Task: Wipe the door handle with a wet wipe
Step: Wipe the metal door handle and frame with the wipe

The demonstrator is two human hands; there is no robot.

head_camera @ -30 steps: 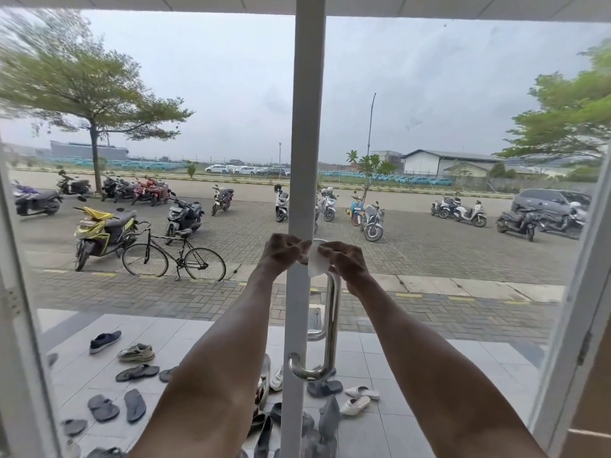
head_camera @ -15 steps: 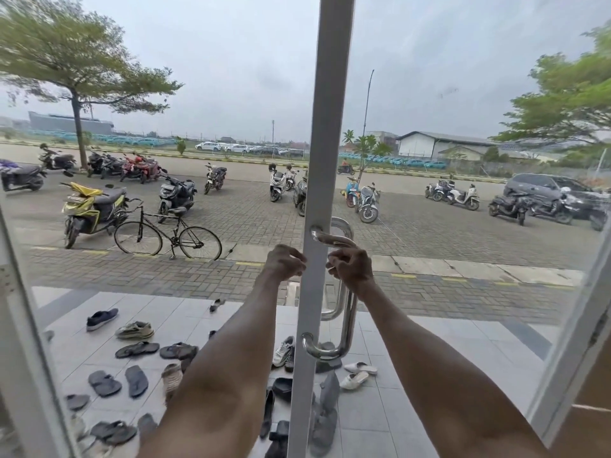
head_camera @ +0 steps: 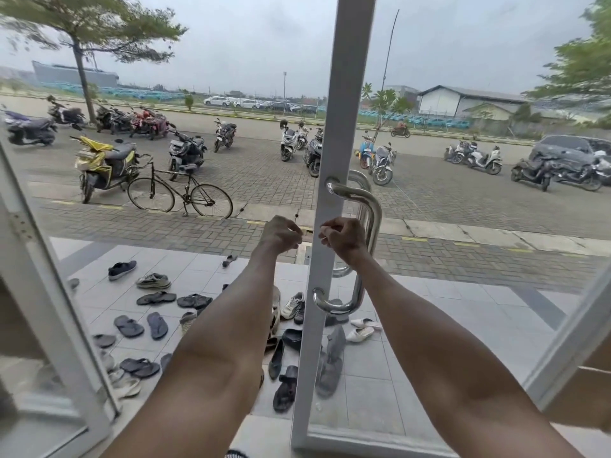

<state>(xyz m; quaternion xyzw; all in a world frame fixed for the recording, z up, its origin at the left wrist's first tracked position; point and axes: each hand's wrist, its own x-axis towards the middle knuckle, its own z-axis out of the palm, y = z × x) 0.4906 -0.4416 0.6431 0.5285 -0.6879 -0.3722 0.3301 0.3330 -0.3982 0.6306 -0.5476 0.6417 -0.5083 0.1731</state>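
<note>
Hovering at mid-height of the door, the left hand [head_camera: 281,233] and right hand [head_camera: 344,238] are both curled with fingertips pinched, seemingly around a scrap of wet wipe that I cannot make out, a likely sign that they are readying it rather than rubbing. At 3 o'clock of the right hand runs the chrome door handle [head_camera: 372,226], fixed to the white door frame [head_camera: 334,143]; neither hand grips it, and the frame stands between the 2 hands. Through the glass, shoes and sandals [head_camera: 155,297] lie at 7 o'clock and a bicycle [head_camera: 180,193] at 10 o'clock, obstructing nothing.
</note>
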